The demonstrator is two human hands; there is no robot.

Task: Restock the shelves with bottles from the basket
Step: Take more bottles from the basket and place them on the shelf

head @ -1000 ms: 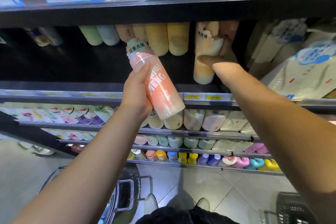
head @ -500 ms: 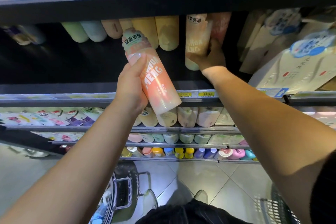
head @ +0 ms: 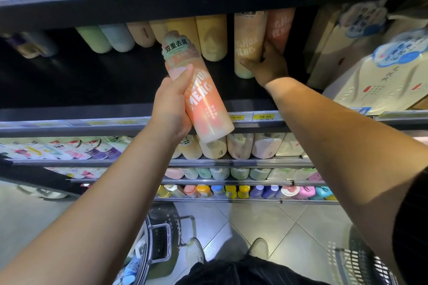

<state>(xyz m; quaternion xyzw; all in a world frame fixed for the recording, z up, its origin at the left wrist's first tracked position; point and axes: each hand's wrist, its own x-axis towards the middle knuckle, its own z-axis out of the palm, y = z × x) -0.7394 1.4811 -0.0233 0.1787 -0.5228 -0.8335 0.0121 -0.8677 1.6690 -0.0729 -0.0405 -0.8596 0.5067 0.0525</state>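
The pink bottle is up in the air, just in front of the dark shelf. It leans, with its cap end up and to the left and its bottom end down and to the right. It has big white letters on its side. The left hand grips it round the middle, and the thumb lies along the front of it. The bottom end of the bottle hangs in front of the shelf's front rail.

The right hand reaches deep into the same shelf. It holds a tan bottle that stands there. The thumb is on the front of the bottle and the fingers go round its right side. An orange bottle stands just beside it on the right.

More bottles stand in a row at the back of the shelf: a green one, a pale blue one and yellow ones. The left part of the shelf is dark and bare. Cream boxes sit at the right end. Yellow price tags are stuck on the front rail.

The lower shelves are full of bottles in many colours. Down on the tiled floor a basket stands near the person's shoes. A black basket is at the bottom right.
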